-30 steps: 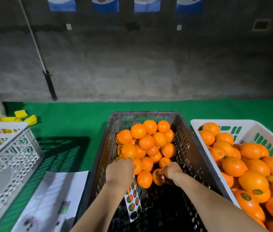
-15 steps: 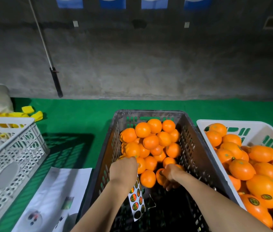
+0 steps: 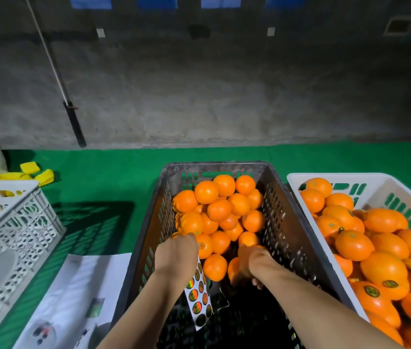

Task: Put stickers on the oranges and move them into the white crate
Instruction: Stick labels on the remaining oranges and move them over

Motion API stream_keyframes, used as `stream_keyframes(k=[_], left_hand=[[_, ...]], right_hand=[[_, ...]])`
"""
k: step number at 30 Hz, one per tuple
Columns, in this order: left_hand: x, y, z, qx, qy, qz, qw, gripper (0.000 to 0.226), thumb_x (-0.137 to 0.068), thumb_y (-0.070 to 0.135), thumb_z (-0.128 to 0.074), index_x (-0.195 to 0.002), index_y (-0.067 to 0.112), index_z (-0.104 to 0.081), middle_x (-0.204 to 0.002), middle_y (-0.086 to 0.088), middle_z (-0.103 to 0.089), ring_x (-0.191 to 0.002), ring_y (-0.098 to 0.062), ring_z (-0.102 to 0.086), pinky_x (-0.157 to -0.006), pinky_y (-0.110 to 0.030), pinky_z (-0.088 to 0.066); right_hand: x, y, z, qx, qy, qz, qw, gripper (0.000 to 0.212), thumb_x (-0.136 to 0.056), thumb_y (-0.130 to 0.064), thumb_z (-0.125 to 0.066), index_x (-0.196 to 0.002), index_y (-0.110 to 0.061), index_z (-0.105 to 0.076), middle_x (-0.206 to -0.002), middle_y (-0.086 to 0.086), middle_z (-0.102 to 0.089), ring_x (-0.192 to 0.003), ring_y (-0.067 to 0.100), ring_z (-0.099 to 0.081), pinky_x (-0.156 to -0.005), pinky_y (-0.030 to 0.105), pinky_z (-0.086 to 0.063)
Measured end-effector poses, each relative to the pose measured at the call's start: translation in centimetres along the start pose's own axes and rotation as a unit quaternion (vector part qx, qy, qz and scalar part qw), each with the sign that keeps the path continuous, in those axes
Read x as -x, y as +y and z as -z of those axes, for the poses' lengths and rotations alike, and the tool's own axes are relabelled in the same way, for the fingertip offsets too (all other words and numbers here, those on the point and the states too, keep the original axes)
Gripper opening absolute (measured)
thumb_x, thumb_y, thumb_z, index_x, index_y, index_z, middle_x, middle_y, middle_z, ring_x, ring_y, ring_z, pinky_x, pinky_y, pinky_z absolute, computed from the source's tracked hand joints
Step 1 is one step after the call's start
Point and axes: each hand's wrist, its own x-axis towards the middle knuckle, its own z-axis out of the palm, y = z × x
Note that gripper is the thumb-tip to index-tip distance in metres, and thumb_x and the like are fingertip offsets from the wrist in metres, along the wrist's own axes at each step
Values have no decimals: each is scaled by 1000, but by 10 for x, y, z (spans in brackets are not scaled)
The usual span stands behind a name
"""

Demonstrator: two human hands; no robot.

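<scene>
I have both hands down inside the dark crate (image 3: 285, 238), which sits on the green desk (image 3: 108, 177) with oranges (image 3: 219, 207) heaped at its far end. My left hand (image 3: 176, 258) pinches a sticker sheet (image 3: 199, 298) that hangs below it, knuckles touching the near edge of the heap. My right hand (image 3: 252, 263) curls its grip round one orange (image 3: 233, 268) low in the crate, just beside the loose one at the front. The white crate (image 3: 375, 182) stands close on the right, well filled with oranges, several stickered. Another white crate (image 3: 10, 222) stands left, with papers (image 3: 73, 298) beside it.
</scene>
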Motion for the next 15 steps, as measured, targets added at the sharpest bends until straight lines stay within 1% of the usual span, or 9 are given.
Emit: stream_keyframes(k=[1,2,4,6,8,11,13,14,15], left_hand=[[0,0,0,3,-3,2,1000,23,-107,28,-36,-100,18,-57,-98,0,-68,-87,-19,-66,-62,-29,-38],[-1,0,0,5,-6,4,1000,22,-107,27,-37,-99,18,-56,-98,-1,-68,-87,-19,-66,-62,-30,-38],[-2,1,0,3,-9,6,1000,21,-107,27,-38,-98,19,-56,-98,-1,-68,-87,-19,-66,-62,-29,-38],[-2,0,0,3,-5,7,1000,21,-107,28,-38,-99,19,-55,-98,0,-68,-86,-19,-66,-62,-29,-39],[-2,-1,0,6,1,9,1000,23,-107,29,-36,-100,19,-55,-97,0,-67,-85,-19,-65,-61,-30,-38],[-1,-1,2,13,23,14,1000,27,-108,32,-33,-100,19,-55,-94,1,-67,-79,-17,-62,-60,-30,-38],[0,-2,5,11,34,20,999,29,-108,34,-31,-103,19,-55,-95,1,-67,-84,-18,-65,-60,-30,-37],[0,-2,6,12,38,24,999,29,-108,34,-30,-106,19,-55,-97,1,-68,-87,-19,-66,-61,-30,-38],[1,-2,6,16,41,29,999,29,-108,34,-30,-108,19,-55,-99,0,-69,-90,-20,-67,-62,-31,-38]], right_hand=[[2,1,0,2,-10,19,1000,89,-93,-44,-66,-157,-11,-15,-140,19,-56,-110,33,-66,-93,44,-55],[4,3,0,-25,-31,31,999,93,-93,-42,-67,-158,-13,-8,-149,21,-45,-106,34,-67,-95,45,-55],[6,6,-2,-76,-65,30,994,97,-94,-38,-68,-159,-18,1,-159,22,-28,-83,33,-68,-90,44,-58],[7,4,-3,-39,-54,31,997,92,-93,-40,-68,-159,-14,-8,-160,20,-27,-81,34,-70,-87,42,-59],[7,-1,-4,1,-28,23,999,81,-93,-42,-67,-154,-9,-25,-151,20,-43,-88,32,-73,-89,41,-58],[16,-8,0,15,20,9,1000,53,-92,-41,-64,-135,-12,-50,-112,13,-72,-91,25,-72,-84,34,-55],[23,-11,6,-20,67,1,998,30,-82,-40,-66,-101,-16,-63,-90,4,-75,-77,21,-69,-76,28,-53],[27,-11,8,-55,99,0,994,25,-76,-39,-66,-88,-18,-63,-87,1,-73,-76,21,-67,-73,27,-52],[28,-10,11,-93,136,11,986,26,-72,-42,-66,-84,-19,-62,-88,0,-70,-79,22,-66,-71,27,-51]])
